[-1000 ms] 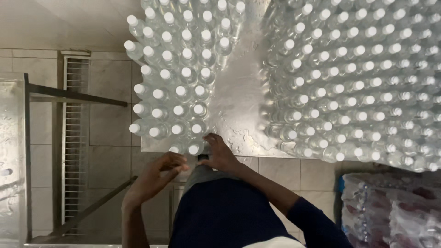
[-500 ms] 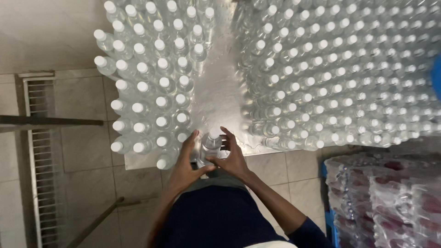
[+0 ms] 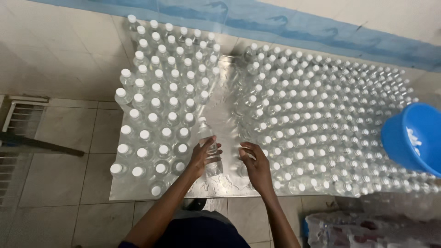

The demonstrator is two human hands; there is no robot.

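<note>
Left hand (image 3: 202,158): we grip one bottle (image 3: 210,149), upright in the desk (image 3: 220,112) gap between capped blocks. Right hand (image 3: 255,164): open, fingers resting on the block's edge. Step: placing; next needs a free slot.

On the metal table (image 3: 220,186), one block of capped bottles (image 3: 163,98) stands left and a larger block (image 3: 321,124) right, a single bottle (image 3: 209,147) in the gap between them, a basin (image 3: 411,138) at the far right edge.
</note>
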